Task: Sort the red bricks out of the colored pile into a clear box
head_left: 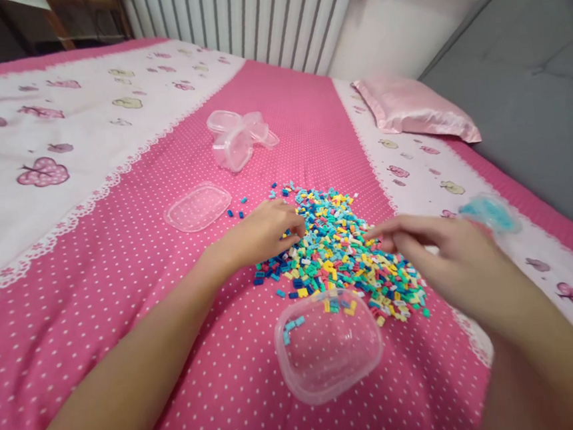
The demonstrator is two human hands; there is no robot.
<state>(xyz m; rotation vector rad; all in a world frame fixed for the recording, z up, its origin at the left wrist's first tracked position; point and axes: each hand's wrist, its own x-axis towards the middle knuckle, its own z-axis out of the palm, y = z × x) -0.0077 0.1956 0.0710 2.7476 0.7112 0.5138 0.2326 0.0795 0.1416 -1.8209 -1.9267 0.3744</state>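
Note:
A heap of tiny plastic building bricks (336, 237) in blue, teal, green, yellow, pink and cream lies spread on the bed. My left hand (270, 230) rests over the heap's left edge, fingers curled down among the bricks. At the right side, my right hand (435, 252) reaches in with index finger and thumb drawn together at the bricks. What either set of fingertips holds is too small to make out. Closest to me is a clear plastic tub (330, 372); a few light blue bricks lie at its left, and yellow and teal ones show at its far side.
A clear lid (198, 208) lies left of the heap, near a few stray dark blue bricks. Farther back sit several clear containers (235, 146). On the right, another container (490, 214) holds light blue pieces. A pink pillow (412, 110) lies near the grey headboard (531, 86).

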